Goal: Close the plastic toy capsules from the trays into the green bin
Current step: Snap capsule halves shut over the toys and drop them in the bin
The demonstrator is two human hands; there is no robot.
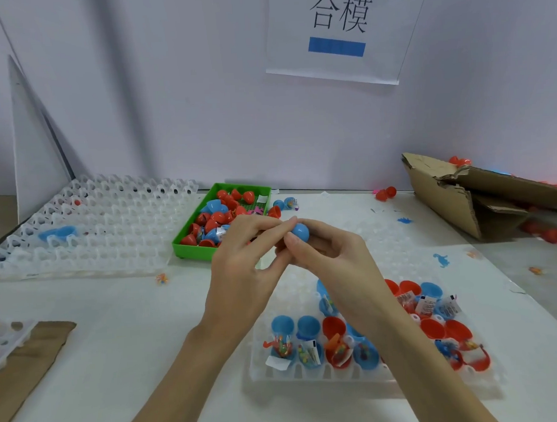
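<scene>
**Blue capsule held between both hands above the near tray**

I see a blue capsule (pixel 300 232) raised over the table, just in front of the green bin (pixel 189 246). My right hand (pixel 333 256) has its fingers curled round the capsule from the right and below, thumb against its near side. My left hand (pixel 244 260) meets it from the left, its fingertips (pixel 287 222) pinching at the capsule's top edge. Both hands grip the same capsule; whether its two halves are fully joined I cannot tell, since the fingers cover the seam.

Below my wrists lies the near tray (pixel 310 373), a white moulded tray with open red and blue capsule halves standing in its cups, several holding small wrapped toys and paper slips. The green bin sits beyond the hands, partly filled with red and blue capsules.

Left of the bin a stack of white trays (pixel 96 225) rests, one blue piece lying on top of it. A torn cardboard box (pixel 480 195) stands at the far right with red capsules scattered near it. Two loose red capsules (pixel 385 193) lie by the wall, and a small blue toy figure (pixel 440 259) lies on the table (pixel 116 329). A paper sign (pixel 336 32) hangs on the wall.
</scene>
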